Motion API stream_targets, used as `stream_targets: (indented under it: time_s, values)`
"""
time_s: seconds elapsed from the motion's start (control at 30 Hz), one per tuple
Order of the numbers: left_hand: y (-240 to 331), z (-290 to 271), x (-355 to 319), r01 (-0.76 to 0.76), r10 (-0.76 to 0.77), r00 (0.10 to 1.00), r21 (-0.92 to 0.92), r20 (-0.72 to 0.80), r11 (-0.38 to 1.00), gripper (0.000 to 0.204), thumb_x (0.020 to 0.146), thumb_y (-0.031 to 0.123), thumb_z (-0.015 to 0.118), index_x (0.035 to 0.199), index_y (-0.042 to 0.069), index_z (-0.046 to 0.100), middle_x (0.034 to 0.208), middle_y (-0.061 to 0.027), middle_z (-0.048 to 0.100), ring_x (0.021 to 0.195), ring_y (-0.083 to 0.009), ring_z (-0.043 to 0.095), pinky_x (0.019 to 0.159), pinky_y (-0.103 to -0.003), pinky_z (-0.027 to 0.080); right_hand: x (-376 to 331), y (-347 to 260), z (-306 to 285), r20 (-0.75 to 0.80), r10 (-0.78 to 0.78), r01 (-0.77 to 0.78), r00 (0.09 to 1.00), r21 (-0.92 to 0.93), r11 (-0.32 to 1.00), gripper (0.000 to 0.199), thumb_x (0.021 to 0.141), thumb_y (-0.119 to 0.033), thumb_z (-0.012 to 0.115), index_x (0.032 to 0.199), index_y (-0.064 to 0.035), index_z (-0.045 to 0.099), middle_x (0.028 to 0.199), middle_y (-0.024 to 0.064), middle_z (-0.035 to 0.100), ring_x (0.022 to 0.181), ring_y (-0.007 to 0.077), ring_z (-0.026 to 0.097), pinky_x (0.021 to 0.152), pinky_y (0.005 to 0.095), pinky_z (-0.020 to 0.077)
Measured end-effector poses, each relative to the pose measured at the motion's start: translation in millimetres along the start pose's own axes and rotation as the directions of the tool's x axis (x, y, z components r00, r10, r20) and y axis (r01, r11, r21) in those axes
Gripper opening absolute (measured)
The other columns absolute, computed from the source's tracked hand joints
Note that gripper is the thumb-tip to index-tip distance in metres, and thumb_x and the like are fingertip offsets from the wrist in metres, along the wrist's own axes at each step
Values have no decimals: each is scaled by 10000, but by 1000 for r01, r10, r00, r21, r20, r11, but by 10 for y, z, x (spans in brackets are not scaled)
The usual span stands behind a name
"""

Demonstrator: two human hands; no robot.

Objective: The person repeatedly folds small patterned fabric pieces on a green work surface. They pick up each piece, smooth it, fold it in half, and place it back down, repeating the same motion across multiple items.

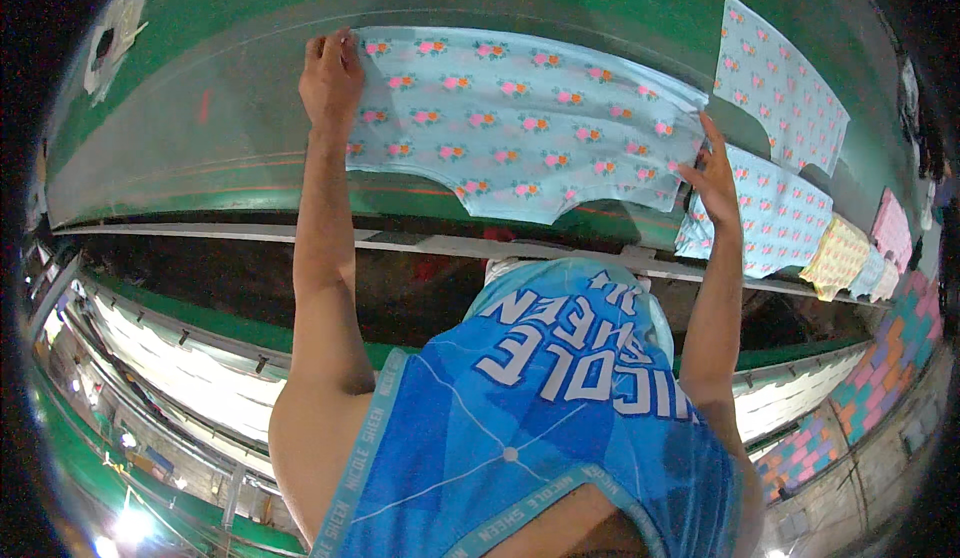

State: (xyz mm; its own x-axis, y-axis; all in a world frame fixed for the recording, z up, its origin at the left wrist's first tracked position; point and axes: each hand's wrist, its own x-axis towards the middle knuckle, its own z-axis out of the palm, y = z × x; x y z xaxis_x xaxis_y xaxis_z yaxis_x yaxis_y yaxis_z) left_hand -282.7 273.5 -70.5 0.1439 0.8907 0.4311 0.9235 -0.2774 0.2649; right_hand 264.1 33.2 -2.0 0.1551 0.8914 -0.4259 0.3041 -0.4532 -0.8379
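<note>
A light blue cut fabric piece (520, 118) printed with pink and orange flowers lies spread on the green table, with curved cutouts along its near edge. At its far left corner is my left hand (332, 83), fingers closed on the cloth's edge. My right hand (716, 178) touches the right edge, thumb and fingers apart, the fingertips by the far right corner and the thumb lower down. Just beyond that hand lie two more pieces of the same print: a flowered panel (780, 88) farther back and a flowered stack (765, 213) nearer the table edge.
The green table (190, 108) has a pale front rail (230, 230). Folded yellow cloth (838, 256) and pink cloth (892, 228) lie at the far right. A pale patch with a dark spot (108, 43) is at the far left.
</note>
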Motion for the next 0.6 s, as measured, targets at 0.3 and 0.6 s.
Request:
stream_targets:
  time_s: [0.3, 0.6]
  values:
    - [1548, -396, -1158, -379, 822, 448, -758, 352, 531, 373, 908, 133, 676, 1278, 94, 664, 1252, -128, 689, 1172, -345, 670, 986, -491, 564, 156, 99, -13, 26, -13, 17, 1000, -156, 988, 1048, 828, -146, 862, 1692, -185, 271, 1730, 183, 259, 1569, 345, 315, 1192, 462, 431]
    - [1872, -386, -1672, -363, 735, 570, -691, 367, 626, 196, 906, 197, 710, 1091, 133, 698, 1054, -56, 667, 974, -308, 661, 872, -450, 557, 192, 147, -58, 26, -125, 124, 992, -436, 892, 1064, 829, -175, 868, 1695, -197, 252, 1749, 157, 250, 1626, 367, 194, 1319, 490, 208]
